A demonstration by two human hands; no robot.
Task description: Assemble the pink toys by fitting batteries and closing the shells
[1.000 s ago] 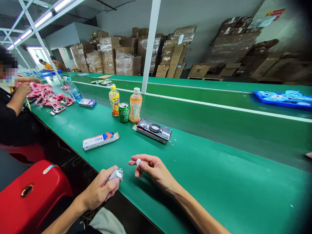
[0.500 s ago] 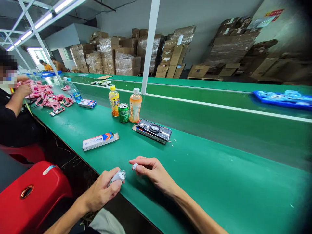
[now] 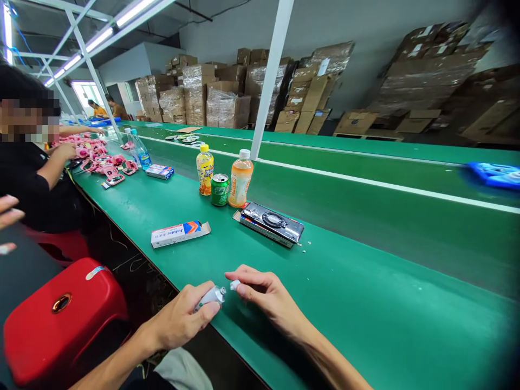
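Note:
My left hand is closed round a small white glue tube, its bare metal nozzle pointing up and to the right. Between the thumb and fingers of my right hand is a small white cap, close beside the nozzle but apart from it. Both hands are over the near edge of the green table. Beyond them lies an opened Kafuter carton, blue, orange and white. Farther right, a dark phone rests on another carton.
Two drink bottles and a green can stand behind the cartons. To the left are pink plastic parts, a seated person and a red stool. Another person's fingers show at the left edge.
The view has swung left, so things appear farther right. The nozzle and cap are slightly closer together. Another person's fingers have come in at the left edge.

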